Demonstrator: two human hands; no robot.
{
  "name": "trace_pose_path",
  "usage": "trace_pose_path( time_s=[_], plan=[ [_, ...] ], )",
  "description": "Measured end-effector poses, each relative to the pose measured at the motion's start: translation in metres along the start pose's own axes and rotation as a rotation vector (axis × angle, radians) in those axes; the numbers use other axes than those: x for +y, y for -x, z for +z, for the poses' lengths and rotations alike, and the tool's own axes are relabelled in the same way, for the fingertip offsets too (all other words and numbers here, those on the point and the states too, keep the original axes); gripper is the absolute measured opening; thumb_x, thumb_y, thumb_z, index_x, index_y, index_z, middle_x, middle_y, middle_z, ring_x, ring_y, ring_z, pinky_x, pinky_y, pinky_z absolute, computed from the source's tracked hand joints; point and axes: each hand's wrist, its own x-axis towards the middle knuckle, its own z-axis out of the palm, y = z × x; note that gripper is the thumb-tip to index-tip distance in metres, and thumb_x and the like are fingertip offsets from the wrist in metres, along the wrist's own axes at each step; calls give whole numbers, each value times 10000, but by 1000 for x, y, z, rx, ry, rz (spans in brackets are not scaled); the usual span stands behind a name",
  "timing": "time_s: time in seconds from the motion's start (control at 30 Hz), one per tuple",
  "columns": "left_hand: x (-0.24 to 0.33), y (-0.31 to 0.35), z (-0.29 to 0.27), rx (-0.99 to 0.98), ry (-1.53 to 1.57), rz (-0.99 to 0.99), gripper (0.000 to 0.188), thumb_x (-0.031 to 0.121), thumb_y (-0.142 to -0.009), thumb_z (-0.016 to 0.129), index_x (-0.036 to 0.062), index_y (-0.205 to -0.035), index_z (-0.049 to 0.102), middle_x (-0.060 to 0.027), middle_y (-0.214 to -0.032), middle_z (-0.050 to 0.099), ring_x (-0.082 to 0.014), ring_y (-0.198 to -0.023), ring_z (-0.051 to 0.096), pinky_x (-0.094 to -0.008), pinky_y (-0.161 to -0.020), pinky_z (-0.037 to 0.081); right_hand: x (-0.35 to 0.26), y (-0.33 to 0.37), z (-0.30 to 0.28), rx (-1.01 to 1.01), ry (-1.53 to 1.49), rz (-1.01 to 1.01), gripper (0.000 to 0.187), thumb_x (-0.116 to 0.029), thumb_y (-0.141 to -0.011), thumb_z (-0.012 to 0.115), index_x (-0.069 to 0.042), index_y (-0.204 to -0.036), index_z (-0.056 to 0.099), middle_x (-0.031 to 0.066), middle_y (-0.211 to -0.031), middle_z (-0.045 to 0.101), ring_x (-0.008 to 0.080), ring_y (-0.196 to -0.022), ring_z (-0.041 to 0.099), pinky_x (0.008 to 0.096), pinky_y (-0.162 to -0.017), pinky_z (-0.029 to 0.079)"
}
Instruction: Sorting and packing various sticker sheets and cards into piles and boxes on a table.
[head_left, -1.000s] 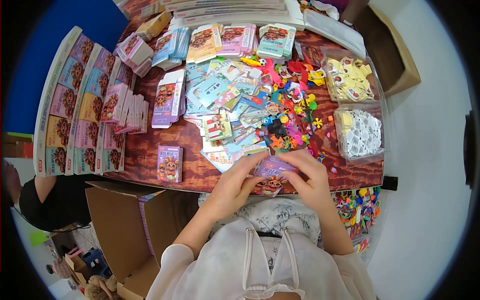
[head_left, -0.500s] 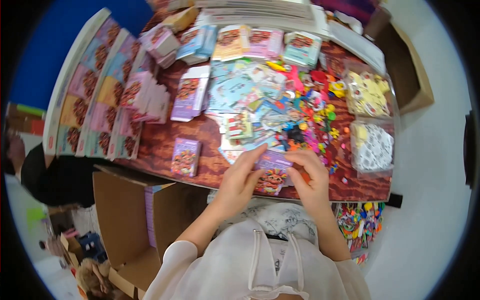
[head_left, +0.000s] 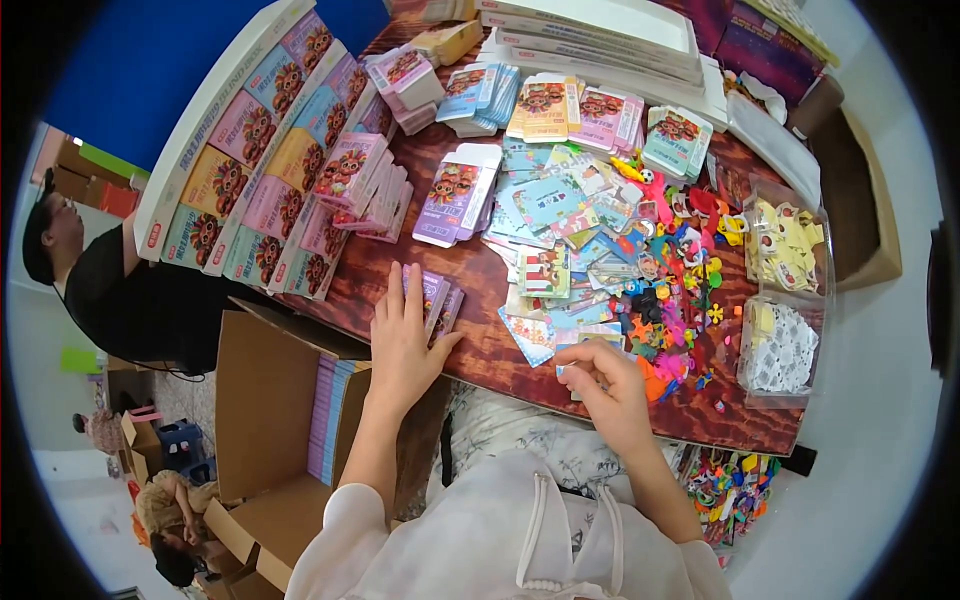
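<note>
The left hand (head_left: 400,335) has moved to the now-paired purple boxes (head_left: 435,298); the right hand (head_left: 604,386) pinches a card (head_left: 562,371).

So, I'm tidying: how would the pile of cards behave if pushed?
The pile of cards would probably slide apart, since they overlap loosely at odd angles. Each looks thin, so likely light and bendy.

Open tabletop (head_left: 483,340) between purple boxes (head_left: 447,312) and card pile (head_left: 540,205), toy heap (head_left: 662,312) blocking right, display trays (head_left: 198,135) left

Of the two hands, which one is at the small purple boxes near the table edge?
The left hand, its fingers at the purple boxes. The right hand is apart from them, pinching a small light-blue piece.
</note>
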Motion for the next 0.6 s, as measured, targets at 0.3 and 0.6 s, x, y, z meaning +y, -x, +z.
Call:
trace_pose_path(
  time_s=[0.3, 0.6],
  plan=[
    [22, 49, -13, 236, 360, 14, 469, 92, -811, 743, 0, -1240, 577, -205, -1208, 596, -333, -1101, 583, -420, -942, 461, -27, -74, 5, -50, 457, -264, 158, -61, -903, 638, 7, -1041, 675, 120, -937, 677, 215, -827, 643, 323, -734, 497],
    [-108, 90, 286, 188, -31, 122, 367, 283, -1000, 497, 36, -1258, 580, -200, -1266, 589, -291, -1167, 571, -446, -949, 474, -16, -242, 98, 118, 1245, -537, 509, -231, -750, 784, -15, -1164, 581, 152, -1066, 625, 336, -1081, 559, 480, -899, 411]
  ],
)
